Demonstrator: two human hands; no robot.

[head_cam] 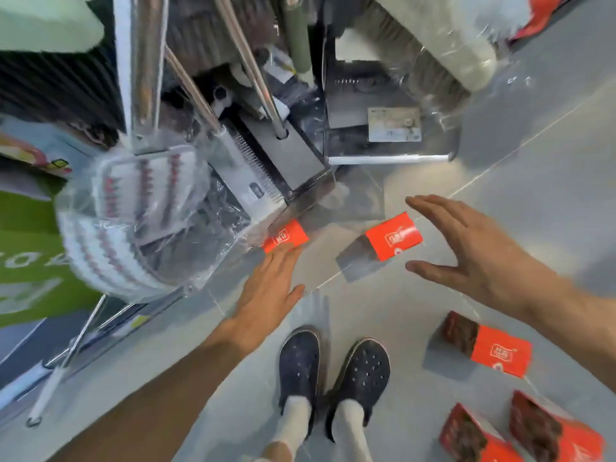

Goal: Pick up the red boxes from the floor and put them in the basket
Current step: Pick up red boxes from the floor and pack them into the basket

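Several red boxes lie on the grey tiled floor. One red box (285, 236) lies partly under wrapped cleaning tools, and the straight fingers of my left hand (266, 291) reach its near edge. A second red box (394, 236) lies to the right of it; my right hand (473, 251) hovers spread wide beside it, thumb and fingers either side, apart from it. A third red box (486, 345) lies at the right, and two more (473, 435) (553, 428) at the bottom right corner. No basket is in view.
Plastic-wrapped mops (133, 221) and dustpans (286, 161) with metal poles (246, 61) lean at the left and centre. A grey dustpan (383, 128) stands behind the boxes. A green carton (26, 261) is at the left. My two dark shoes (333, 371) stand below the hands.
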